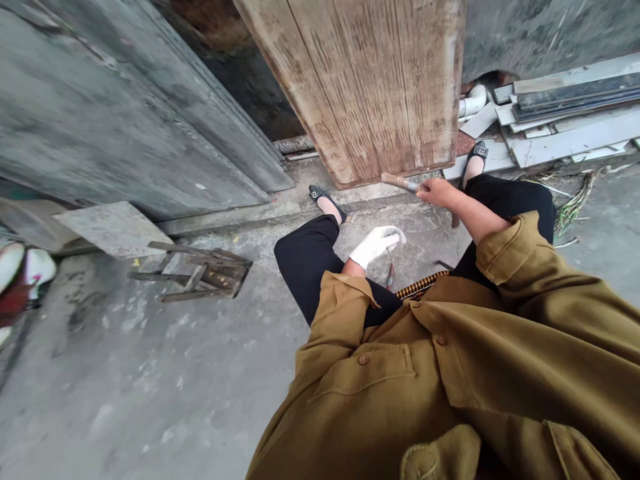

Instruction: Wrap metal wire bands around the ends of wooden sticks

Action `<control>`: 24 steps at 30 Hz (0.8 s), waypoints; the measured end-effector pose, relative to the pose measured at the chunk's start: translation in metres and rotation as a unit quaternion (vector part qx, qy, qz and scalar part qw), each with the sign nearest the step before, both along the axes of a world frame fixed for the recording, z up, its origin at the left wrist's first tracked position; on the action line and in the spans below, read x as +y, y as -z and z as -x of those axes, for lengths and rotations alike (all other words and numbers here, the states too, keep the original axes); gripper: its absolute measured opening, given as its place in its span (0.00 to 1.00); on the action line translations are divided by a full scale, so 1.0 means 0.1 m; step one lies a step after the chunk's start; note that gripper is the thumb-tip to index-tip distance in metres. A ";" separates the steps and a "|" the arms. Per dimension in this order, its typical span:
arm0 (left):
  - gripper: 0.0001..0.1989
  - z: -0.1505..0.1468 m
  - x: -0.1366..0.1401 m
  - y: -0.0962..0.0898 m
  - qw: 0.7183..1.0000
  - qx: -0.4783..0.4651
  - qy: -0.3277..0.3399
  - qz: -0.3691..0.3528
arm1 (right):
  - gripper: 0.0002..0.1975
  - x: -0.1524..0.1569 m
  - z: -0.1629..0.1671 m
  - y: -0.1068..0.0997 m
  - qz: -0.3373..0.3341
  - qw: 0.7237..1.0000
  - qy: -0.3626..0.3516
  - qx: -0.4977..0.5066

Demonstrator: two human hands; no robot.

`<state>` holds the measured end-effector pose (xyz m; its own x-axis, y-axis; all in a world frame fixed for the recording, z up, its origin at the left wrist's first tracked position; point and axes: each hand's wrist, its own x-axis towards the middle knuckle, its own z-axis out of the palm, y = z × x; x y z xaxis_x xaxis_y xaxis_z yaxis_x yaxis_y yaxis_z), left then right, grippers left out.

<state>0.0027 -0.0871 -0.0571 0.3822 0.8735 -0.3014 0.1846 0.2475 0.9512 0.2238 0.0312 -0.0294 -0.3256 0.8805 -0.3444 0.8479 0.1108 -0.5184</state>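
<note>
My right hand (439, 193) is bare and closed around a tool (400, 182) with a flat brownish front part, a grey ribbed band and what looks like a wooden handle showing below the hand. Its exact kind is unclear. The tool's tip lies at the bottom edge of a worn wooden panel (370, 93), which stands tilted before me. My left hand (377, 245), in a white glove, hovers between my knees with its fingers curled together and nothing visible in them. Below it, a small reddish-brown handle (391, 275) shows near the ground, partly hidden.
On the left, a small wooden stool (205, 272) lies on its side beside a grey board (117, 229). Stacked planks and panels (570, 110) and a white pipe (473, 102) are at the right wall. A low concrete ledge (235, 217) runs under the panel.
</note>
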 end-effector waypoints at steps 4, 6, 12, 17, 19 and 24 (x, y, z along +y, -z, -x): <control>0.15 0.02 -0.01 -0.04 1.000 -0.012 -0.010 -0.001 | 0.17 -0.11 0.14 0.10 -0.014 0.980 -0.123 -0.158; 0.14 0.05 0.01 -0.04 0.998 -0.008 -0.063 -0.023 | 0.15 -0.20 0.19 0.14 0.038 0.961 -0.211 -0.173; 0.09 0.09 0.09 0.01 0.991 0.010 -0.125 -0.042 | 0.19 -0.35 0.18 0.12 0.391 0.837 -0.384 -0.014; 0.09 0.05 0.09 0.04 0.992 0.027 -0.122 -0.028 | 0.20 -0.18 0.01 -0.14 0.288 0.881 -0.227 0.299; 0.11 0.02 0.06 0.04 0.994 0.023 -0.102 -0.021 | 0.16 -0.09 -0.04 -0.16 0.185 0.921 -0.057 0.338; 0.11 -0.04 -0.02 0.05 0.999 0.005 -0.045 -0.004 | 0.11 0.02 -0.01 0.02 0.057 0.986 0.094 0.126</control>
<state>0.0064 -0.0887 -0.0620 0.2983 0.9066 -0.2985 0.1711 0.2569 0.9512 0.2246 0.0332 -0.0310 -0.2483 0.8937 -0.3737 0.6905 -0.1073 -0.7154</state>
